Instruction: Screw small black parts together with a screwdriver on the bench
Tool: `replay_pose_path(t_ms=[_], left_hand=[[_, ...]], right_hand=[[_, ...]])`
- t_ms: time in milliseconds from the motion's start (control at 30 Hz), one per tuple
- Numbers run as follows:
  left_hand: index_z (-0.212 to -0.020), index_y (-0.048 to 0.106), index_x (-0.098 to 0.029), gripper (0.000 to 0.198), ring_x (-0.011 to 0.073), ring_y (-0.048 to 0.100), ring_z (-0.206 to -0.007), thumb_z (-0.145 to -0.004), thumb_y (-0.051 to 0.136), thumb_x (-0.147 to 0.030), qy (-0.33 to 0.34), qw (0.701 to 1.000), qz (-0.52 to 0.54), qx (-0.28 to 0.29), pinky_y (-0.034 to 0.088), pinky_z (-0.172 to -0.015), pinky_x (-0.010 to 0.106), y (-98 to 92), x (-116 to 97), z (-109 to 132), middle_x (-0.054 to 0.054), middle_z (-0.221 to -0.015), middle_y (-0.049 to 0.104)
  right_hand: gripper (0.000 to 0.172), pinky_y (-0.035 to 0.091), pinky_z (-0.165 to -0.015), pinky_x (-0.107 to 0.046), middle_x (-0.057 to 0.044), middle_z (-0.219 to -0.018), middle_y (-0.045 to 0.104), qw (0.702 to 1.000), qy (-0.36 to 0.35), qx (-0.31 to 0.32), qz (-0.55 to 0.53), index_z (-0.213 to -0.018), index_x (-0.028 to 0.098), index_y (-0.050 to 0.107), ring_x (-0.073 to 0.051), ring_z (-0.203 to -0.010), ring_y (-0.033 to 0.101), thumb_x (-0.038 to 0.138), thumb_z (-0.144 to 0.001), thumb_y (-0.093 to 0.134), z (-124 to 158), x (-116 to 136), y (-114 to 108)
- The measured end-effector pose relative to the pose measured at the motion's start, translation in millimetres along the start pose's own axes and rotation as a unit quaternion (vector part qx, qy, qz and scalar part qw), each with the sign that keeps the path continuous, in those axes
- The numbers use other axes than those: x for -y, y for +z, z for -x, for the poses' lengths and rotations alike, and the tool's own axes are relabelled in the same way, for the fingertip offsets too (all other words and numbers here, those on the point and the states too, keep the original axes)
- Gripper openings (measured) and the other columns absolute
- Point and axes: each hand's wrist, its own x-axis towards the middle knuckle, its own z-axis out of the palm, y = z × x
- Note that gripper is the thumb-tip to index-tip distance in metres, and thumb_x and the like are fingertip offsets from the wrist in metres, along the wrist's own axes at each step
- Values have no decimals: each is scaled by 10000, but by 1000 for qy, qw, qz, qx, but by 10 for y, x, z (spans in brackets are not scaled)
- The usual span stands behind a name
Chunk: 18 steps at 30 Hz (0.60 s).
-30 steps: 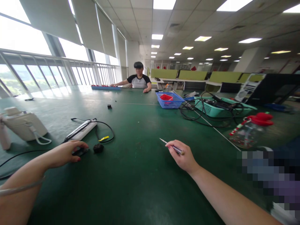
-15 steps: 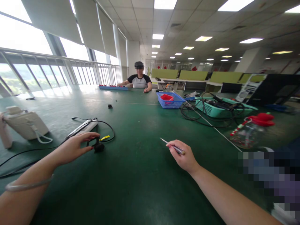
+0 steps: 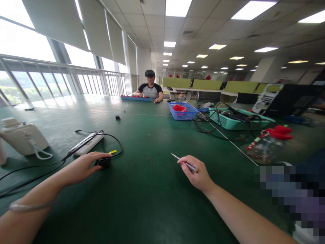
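left wrist wears a pale bracelet (image 3: 31, 206); left hand (image 3: 85, 166) reaches low over the green table (image 3: 147, 206), left of middle. its thumb and fingers bend round a small black piece (image 3: 106, 162), pinching it from the near side and from above. piece sits at table level; its outline is too dark to read in detail.

right hand (image 3: 198, 173) is apart from it, to the right. thumb and forefinger pinch a slim metal tool (image 3: 191, 167); the other fingers are curled, partly hidden. thin tip points forward and left, clear of the black piece.

just beyond left hand: yellow tag (image 3: 113, 152) on a black cable (image 3: 120, 142), which loops beside a white bar (image 3: 88, 144). far left, a cream container (image 3: 24, 139) with a strap. far right, a glass jar (image 3: 269, 149) under a red lid (image 3: 279, 132).

further out: small black block (image 3: 117, 118); teal basket (image 3: 222, 121) piled with cables; blue basket (image 3: 184, 116) with a red tray (image 3: 179, 108) inside.

across the table, a seated person (image 3: 150, 90) behind a long blue tray (image 3: 137, 98). green partitions (image 3: 176, 82) beyond.
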Motion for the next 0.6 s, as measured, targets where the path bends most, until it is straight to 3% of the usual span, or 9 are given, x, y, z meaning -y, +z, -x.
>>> replay_pose_path(t_ms=[600], left_hand=[[-1315,546,-261,521,281,483,-1270,-808,502,-373,-9,999,21,23,313,-1126,449,31,72,-33,17,-1370,547]], right_hand=[[138,481,-620,-282,-17,-794,643,1000,-8,-6,0,-913,238,645,-156,-671,592,230,-917,507,-11,21,-3]])
